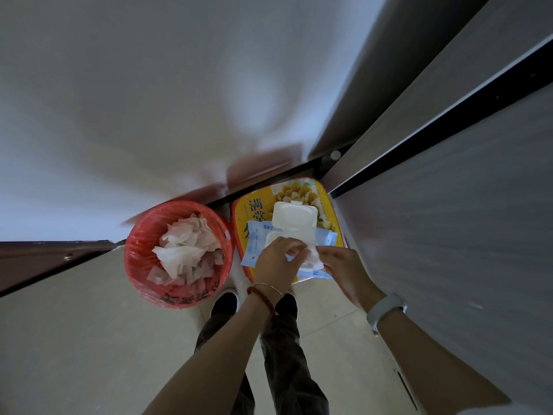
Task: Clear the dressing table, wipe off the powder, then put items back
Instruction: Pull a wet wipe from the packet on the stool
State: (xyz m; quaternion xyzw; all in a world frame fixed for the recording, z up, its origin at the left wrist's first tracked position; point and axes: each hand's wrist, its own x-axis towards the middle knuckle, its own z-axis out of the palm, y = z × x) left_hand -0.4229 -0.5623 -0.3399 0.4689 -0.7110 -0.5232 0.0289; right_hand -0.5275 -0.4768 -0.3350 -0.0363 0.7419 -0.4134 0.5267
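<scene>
a red bin (140,259) full of used white wipes (185,250) stands on the floor, just beside a yellow box (242,214). the blue wipe pack (254,238) lies on the box, near its front edge, with its white lid (294,217) flipped up. my left hand (276,262) and right hand (344,272) both pinch one white wipe (312,256) over the pack.

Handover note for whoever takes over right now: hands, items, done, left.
Left hand and right hand both pinch a wet wipe being pulled from the wipes pack, lid open.
Pack lies on a yellow tin on the floor, beside a red bin holding used wipes.
Dressing table not in view; clearing and wiping progress cannot be told.
Left: free the wipe, then wipe powder and put items back.
</scene>
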